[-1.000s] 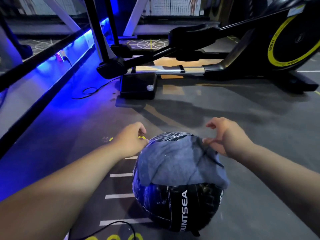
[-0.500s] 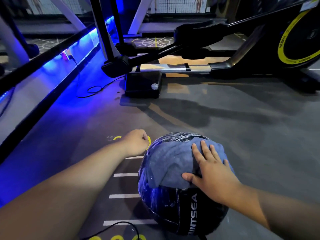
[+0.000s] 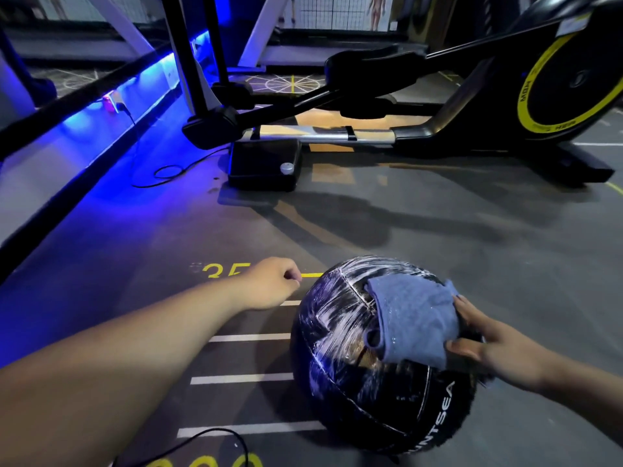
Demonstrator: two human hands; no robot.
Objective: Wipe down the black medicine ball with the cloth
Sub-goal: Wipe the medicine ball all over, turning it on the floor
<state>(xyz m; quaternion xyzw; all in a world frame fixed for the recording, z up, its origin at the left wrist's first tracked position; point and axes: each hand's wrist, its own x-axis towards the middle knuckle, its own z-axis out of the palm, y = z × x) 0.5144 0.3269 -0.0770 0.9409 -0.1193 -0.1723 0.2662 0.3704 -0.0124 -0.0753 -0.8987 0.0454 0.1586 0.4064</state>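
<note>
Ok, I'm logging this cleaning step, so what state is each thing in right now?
black medicine ball: resting on the floor, top streaked with wet sheen
cloth: bunched, lying on the ball's upper right side
right hand: fingers spread, pressing the cloth's edge against the ball
left hand: loosely curled, off the ball, holding nothing visible
elliptical machine: standing on the floor behind, unused
cable: lying looped on the floor
</note>
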